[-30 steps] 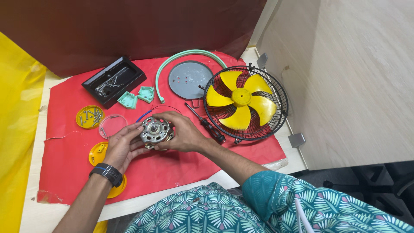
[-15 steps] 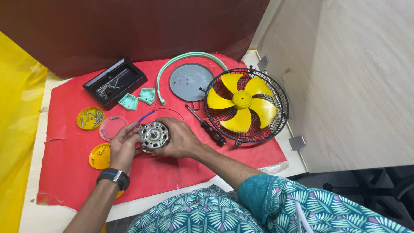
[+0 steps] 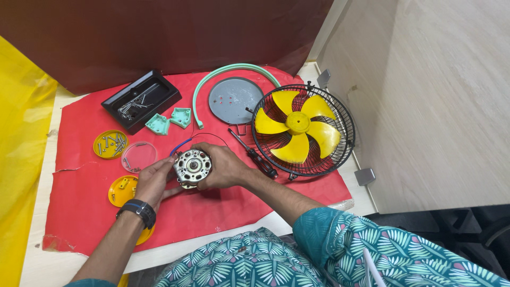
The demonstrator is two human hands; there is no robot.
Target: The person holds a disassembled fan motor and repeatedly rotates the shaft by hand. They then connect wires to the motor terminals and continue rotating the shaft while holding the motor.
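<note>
You are holding a silver fan motor (image 3: 192,168) between both hands above the middle of the red mat (image 3: 212,207), near its front edge. Your left hand (image 3: 153,182) is gripping its left side with fingers curled on the casing, and your right hand (image 3: 224,166) is wrapping the right side, fingers clamped around it. A screwdriver (image 3: 254,153) is lying just right of your right hand, beside the yellow fan in its black cage (image 3: 303,130) at the mat's right edge.
</note>
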